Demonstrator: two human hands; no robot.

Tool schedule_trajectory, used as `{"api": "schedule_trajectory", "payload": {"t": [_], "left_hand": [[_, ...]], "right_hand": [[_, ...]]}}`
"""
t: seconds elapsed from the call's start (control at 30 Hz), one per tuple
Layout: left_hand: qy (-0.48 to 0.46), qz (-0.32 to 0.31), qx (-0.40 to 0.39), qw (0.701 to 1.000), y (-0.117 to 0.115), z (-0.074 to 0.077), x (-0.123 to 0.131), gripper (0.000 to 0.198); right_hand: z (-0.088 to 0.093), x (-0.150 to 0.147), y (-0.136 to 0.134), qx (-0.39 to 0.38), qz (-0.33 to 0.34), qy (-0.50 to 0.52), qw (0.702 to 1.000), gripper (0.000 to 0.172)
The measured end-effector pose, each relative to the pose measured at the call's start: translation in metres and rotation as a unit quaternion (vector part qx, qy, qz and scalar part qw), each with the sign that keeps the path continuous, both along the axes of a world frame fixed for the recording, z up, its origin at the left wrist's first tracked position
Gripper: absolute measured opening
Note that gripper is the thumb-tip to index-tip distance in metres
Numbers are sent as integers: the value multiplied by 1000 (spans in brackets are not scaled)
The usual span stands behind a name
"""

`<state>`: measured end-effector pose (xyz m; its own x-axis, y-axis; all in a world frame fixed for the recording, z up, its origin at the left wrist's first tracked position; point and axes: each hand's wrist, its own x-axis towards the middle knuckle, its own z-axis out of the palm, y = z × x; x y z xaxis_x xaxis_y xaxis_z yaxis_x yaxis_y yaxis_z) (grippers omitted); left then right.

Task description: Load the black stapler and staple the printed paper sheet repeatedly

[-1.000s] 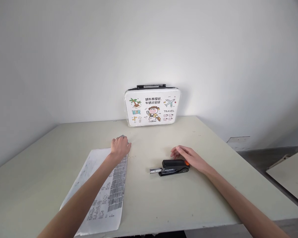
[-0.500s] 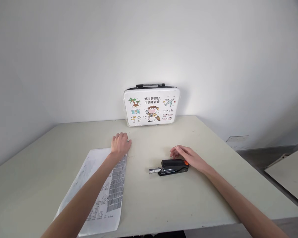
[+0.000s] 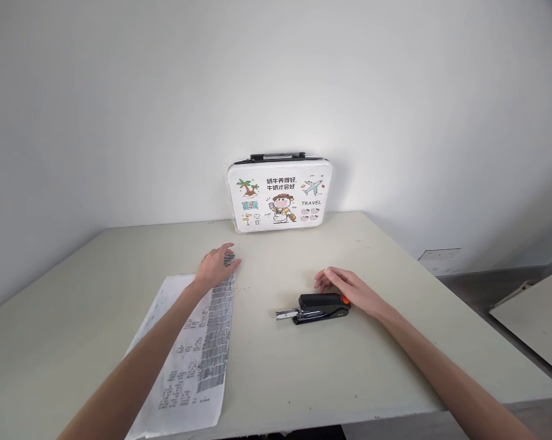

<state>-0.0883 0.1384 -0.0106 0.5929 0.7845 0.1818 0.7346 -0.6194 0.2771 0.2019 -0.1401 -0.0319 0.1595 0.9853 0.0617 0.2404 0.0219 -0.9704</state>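
Observation:
A printed paper sheet (image 3: 193, 354) lies on the pale table (image 3: 303, 379) at the front left. My left hand (image 3: 215, 266) rests on the sheet's far corner with its fingers stretched forward and nothing in them. A black stapler (image 3: 316, 307) with an orange rear tab lies on its side in the middle of the table, its metal nose pointing left. My right hand (image 3: 345, 285) lies flat just behind the stapler, fingers extended to the left, the palm close to the orange end.
A white carry case (image 3: 280, 195) with cartoon prints and a black handle leans upright against the wall at the back of the table. The table's right edge drops to the floor, where another pale board (image 3: 537, 318) shows at the far right.
My left hand has uncurled from a loose fist to stretched fingers on the paper's far corner, and the sheet has shifted slightly. My right hand and the stapler have stayed put.

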Motion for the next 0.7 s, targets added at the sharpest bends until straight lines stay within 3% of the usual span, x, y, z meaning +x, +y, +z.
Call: {"api": "schedule_trajectory", "payload": {"t": [0.2, 0.4, 0.7], "left_hand": [[-33, 10, -11, 999, 4, -1, -1, 49], [-54, 30, 13, 998, 0, -8, 16, 39], [-30, -56, 83, 995, -29, -4, 32, 37]], "right_hand": [[-2, 0, 0, -1, 3, 8, 1000, 58], [-4, 1, 0, -3, 6, 10, 1000, 56], [-2, 1, 0, -2, 9, 18, 1000, 53]]}}
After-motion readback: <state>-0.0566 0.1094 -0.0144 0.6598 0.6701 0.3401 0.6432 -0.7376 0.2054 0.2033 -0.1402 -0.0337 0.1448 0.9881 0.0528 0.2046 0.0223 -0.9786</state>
